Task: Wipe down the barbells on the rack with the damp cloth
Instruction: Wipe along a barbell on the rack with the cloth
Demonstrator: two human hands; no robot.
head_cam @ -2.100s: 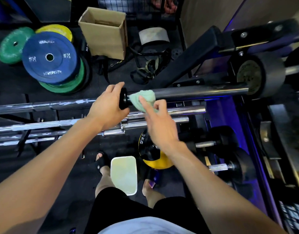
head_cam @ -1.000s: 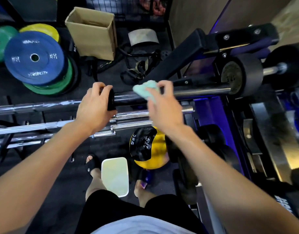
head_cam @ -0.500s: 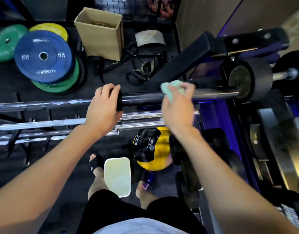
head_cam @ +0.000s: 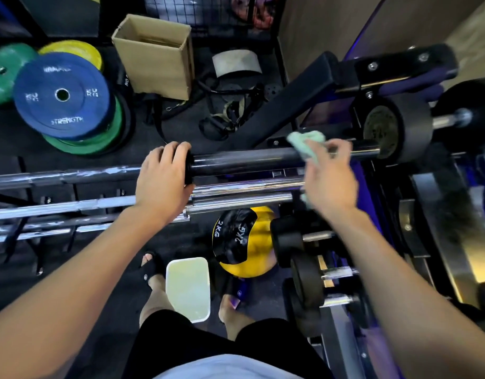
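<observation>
A person looks down at a rack of barbells running left to right across the view. The left hand (head_cam: 162,181) is curled over the top barbell (head_cam: 236,160) at the black collar where its thick sleeve begins, steadying it. The right hand (head_cam: 329,181) has its grip closed around a pale green damp cloth (head_cam: 304,144), pressing it onto the far right end of that sleeve, just short of a black weight plate (head_cam: 397,129) mounted there; motion blur softens the fingers, so their exact hold is unclear. Judging by this, the wipe is under way on the top bar's right sleeve and has nearly reached its end. The long thin shaft leading off to the left edge, and the lower barbells (head_cam: 99,206) stacked beneath and nearer the person, show no sign either way of being cleaned, so most of the rack probably remains. Room to the right is tight: the plate blocks further travel and a black bench frame (head_cam: 277,105) angles in behind. To the left the bars lie open and unobstructed. On the floor beyond sit coloured bumper plates (head_cam: 63,99) and a cardboard box (head_cam: 156,56); a white tub (head_cam: 188,288) and a yellow medicine ball (head_cam: 244,242) sit by the feet
</observation>
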